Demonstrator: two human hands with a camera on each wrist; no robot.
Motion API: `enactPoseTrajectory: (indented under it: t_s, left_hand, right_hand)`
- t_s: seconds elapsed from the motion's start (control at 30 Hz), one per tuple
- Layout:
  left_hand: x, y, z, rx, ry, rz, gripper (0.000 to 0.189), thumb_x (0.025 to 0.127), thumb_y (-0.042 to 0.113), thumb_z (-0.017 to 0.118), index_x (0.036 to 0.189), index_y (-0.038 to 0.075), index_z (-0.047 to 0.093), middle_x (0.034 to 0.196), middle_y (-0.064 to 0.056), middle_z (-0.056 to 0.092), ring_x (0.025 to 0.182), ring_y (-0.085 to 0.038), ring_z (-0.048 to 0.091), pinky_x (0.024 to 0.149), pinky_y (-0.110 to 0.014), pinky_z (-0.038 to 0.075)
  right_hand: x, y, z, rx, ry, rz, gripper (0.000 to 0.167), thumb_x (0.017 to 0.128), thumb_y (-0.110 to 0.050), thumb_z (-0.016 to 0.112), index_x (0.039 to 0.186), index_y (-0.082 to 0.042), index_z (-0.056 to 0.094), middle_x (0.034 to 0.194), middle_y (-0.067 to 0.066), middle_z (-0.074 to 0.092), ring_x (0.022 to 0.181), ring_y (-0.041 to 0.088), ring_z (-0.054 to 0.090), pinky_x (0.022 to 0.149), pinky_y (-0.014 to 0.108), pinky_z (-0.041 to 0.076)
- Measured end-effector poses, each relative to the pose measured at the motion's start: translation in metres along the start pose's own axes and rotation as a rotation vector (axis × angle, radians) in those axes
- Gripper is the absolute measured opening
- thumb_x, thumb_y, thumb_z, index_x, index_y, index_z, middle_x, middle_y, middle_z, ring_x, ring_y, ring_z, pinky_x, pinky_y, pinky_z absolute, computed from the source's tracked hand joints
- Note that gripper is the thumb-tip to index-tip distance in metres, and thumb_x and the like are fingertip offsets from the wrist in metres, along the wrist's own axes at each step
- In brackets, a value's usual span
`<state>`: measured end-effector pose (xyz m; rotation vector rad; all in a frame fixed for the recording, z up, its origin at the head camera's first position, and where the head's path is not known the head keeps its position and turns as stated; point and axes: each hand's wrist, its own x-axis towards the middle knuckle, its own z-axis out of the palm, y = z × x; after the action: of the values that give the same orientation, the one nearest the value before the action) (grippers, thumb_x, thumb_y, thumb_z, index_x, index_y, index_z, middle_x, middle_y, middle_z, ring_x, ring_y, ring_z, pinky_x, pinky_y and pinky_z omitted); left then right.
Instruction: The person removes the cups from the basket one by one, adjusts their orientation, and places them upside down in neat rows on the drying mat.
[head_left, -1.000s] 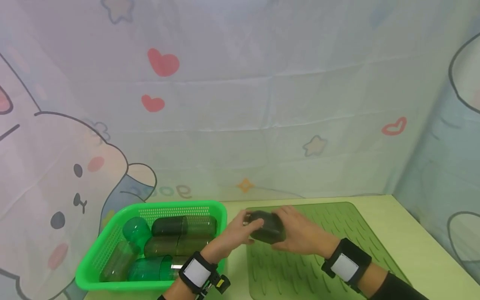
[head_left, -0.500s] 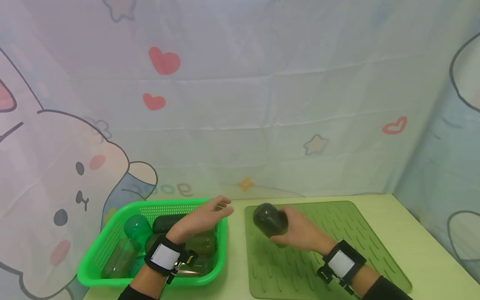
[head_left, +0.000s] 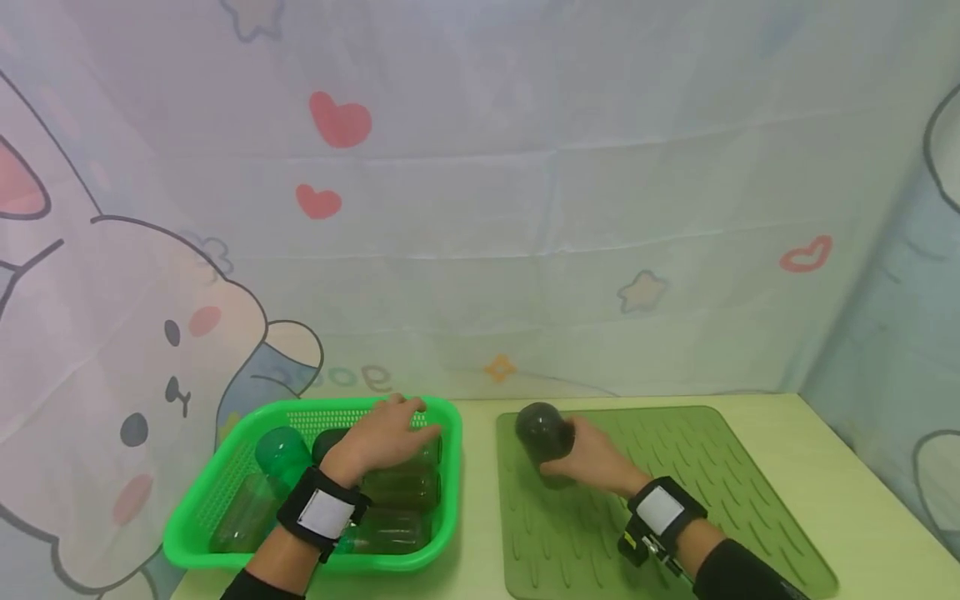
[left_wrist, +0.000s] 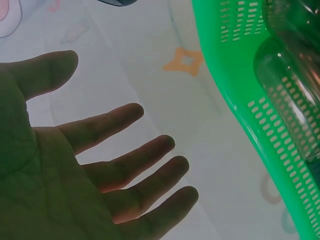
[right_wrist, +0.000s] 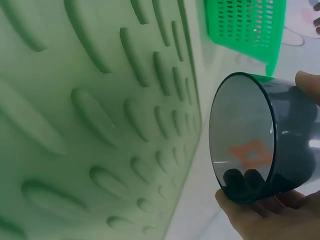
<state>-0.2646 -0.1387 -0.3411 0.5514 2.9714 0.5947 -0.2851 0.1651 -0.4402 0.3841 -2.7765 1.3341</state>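
Note:
My right hand [head_left: 598, 460] grips a see-through dark grey cup [head_left: 540, 427] above the far left corner of the green ridged mat [head_left: 660, 517]. In the right wrist view, the cup's open rim faces the mat, apart from it, with fingers and thumb around its side. My left hand [head_left: 381, 437] hovers over the green basket [head_left: 174, 533], fingers spread and palm bare in the left wrist view. Inside the basket lie several clear cups: a teal one [head_left: 282, 454], a pale one [head_left: 246, 512] and a brownish one [head_left: 405, 487]. My left hand and wrist cover some of them.
A pale yellow table [head_left: 480, 533] carries the basket on the left and the mat on the right. Behind it hangs a printed cloth [head_left: 465, 208] with hearts and a cartoon animal. Another cloth closes off the right side.
My left hand has let go of the grey cup and moved left over the basket. In my right hand, the cup has turned from lying sideways to base up.

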Motion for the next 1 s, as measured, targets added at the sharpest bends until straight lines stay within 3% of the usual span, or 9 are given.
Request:
enactPoseTrajectory:
  t_s: [0.23, 0.6, 1.0]
  left_hand:
    - [-0.006, -0.004, -0.003, 0.0, 0.021, -0.004, 0.042, 0.097, 0.034, 0.053, 0.127, 0.006, 0.056, 0.128, -0.02, 0.049, 0.116, -0.037, 0.049, 0.088, -0.05, 0.044]
    - [-0.013, -0.012, -0.005, -0.018, -0.033, 0.001, 0.043, 0.096, 0.038, 0.052, 0.128, 0.009, 0.056, 0.13, -0.016, 0.049, 0.121, -0.036, 0.045, 0.092, -0.05, 0.042]
    - [-0.024, -0.018, -0.004, -0.015, -0.101, 0.033, 0.042, 0.097, 0.037, 0.052, 0.126, 0.007, 0.058, 0.126, -0.015, 0.053, 0.12, -0.035, 0.048, 0.093, -0.049, 0.042]
  right_hand:
    - [0.021, 0.007, 0.021, 0.021, 0.086, 0.038, 0.077, 0.067, -0.029, 0.085, 0.122, 0.008, 0.047, 0.108, 0.018, 0.06, 0.096, 0.031, 0.06, 0.076, 0.044, 0.051]
    - [0.046, 0.015, 0.048, 0.034, 0.2, 0.067, 0.077, 0.071, -0.031, 0.082, 0.125, 0.01, 0.044, 0.111, 0.024, 0.058, 0.098, 0.036, 0.06, 0.079, 0.047, 0.05]
    - [0.049, 0.023, 0.064, 0.096, 0.245, 0.09, 0.075, 0.067, -0.019, 0.085, 0.119, 0.012, 0.041, 0.111, 0.028, 0.054, 0.101, 0.041, 0.056, 0.087, 0.052, 0.046]
